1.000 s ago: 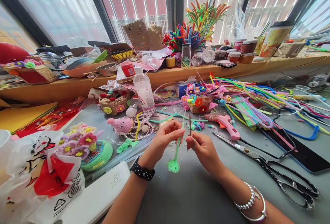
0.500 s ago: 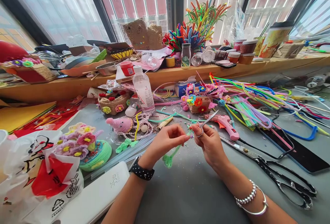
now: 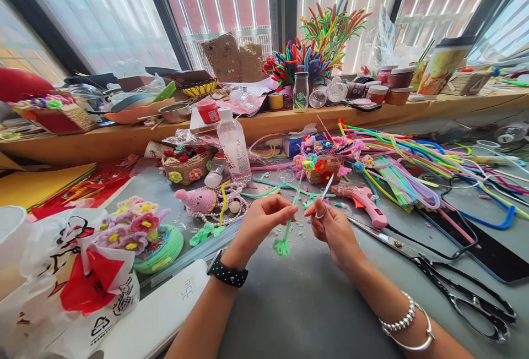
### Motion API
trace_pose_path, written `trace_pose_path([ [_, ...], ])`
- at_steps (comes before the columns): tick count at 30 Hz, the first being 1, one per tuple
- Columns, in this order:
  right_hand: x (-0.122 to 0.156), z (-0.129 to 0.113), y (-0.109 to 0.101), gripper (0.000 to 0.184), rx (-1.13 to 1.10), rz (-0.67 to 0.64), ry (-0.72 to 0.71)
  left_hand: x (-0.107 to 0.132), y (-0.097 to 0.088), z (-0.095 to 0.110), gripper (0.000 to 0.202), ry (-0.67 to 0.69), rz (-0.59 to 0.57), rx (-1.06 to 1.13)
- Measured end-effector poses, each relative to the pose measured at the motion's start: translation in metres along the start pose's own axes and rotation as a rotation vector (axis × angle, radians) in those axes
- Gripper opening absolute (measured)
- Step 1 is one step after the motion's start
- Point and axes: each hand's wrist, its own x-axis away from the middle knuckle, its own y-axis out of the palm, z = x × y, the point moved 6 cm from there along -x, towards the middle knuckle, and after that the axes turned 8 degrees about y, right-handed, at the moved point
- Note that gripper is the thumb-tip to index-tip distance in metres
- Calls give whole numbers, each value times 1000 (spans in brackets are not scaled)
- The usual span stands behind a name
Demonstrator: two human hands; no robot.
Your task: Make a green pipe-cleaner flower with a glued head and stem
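Note:
My left hand (image 3: pixel 263 220) pinches the stem of a green pipe cleaner flower (image 3: pixel 281 246), whose looped head hangs below the fingers while the thin stem end sticks up above them. In my right hand (image 3: pixel 336 229) is a small pair of scissors (image 3: pixel 328 187), blades pointing up and a finger through a handle ring. The two hands are a little apart over the grey tabletop (image 3: pixel 301 304). Green fuzz bits (image 3: pixel 300 233) are scattered beneath them, and more green pipe cleaner pieces (image 3: pixel 205 233) lie left of my left hand.
Right of my hands lie a pink glue gun (image 3: pixel 363 205), large black-handled scissors (image 3: pixel 446 282) and a dark phone-like slab (image 3: pixel 475 246). Behind stand a clear bottle (image 3: pixel 233 147) and a flower-trimmed basket (image 3: pixel 320 172). A white power bank (image 3: pixel 165 312) and plastic bag (image 3: pixel 78 271) sit left.
My hands have moved apart slightly. The scissors have come away from the stem and point more upright, and the green flower now hangs with its stem nearly vertical.

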Motion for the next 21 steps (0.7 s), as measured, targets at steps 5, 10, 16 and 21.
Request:
trace_pose_path([
  [5,10,-1,25,49,296,-251,-101,-1,-2,1,20,26,48,62],
  [10,17,-5,35,54,502,-323,-176,1,-2,2,21,43,78,73],
  [16,19,-10,34,59,590,-310,-202,1,0,4,25,60,46,46],
  [21,19,-9,34,59,589,-299,-182,2,2,5,27,57,3,48],
])
